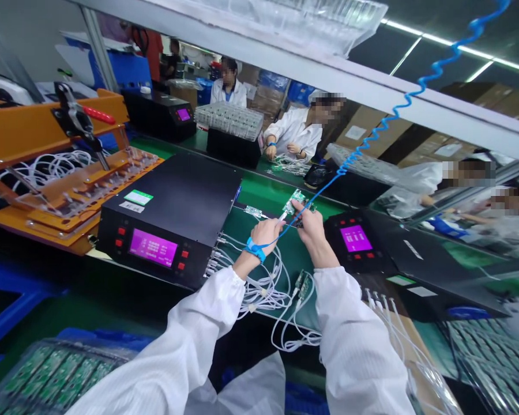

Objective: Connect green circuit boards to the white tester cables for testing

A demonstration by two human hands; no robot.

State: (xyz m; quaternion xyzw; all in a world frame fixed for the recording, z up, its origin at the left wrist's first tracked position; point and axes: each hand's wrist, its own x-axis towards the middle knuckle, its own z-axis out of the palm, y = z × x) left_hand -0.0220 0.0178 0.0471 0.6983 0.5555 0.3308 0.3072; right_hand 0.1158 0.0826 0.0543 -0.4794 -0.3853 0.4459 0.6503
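Observation:
My right hand point(309, 222) grips a green circuit board point(293, 202), thumb on top, out over the green bench mat. Close by on its left, my left hand point(266, 233) pinches the white plug of a cable point(282, 217) at the board's near edge. Whether the plug sits in the board's socket I cannot tell. A blue wrist strap point(255, 250) circles my left wrist. Another circuit board point(254, 211) lies just beyond my left hand. Nearer to me, cabled boards point(301, 285) rest beside a tangle of white cables point(263, 291).
A black tester point(173, 213) with a purple screen stands left, a second tester point(363, 236) right. An orange clamp fixture point(78, 184) is far left. A coiled blue cord point(384, 121) crosses above. Trays of boards point(56, 372) sit at lower left and right. Co-workers point(296, 129) sit opposite.

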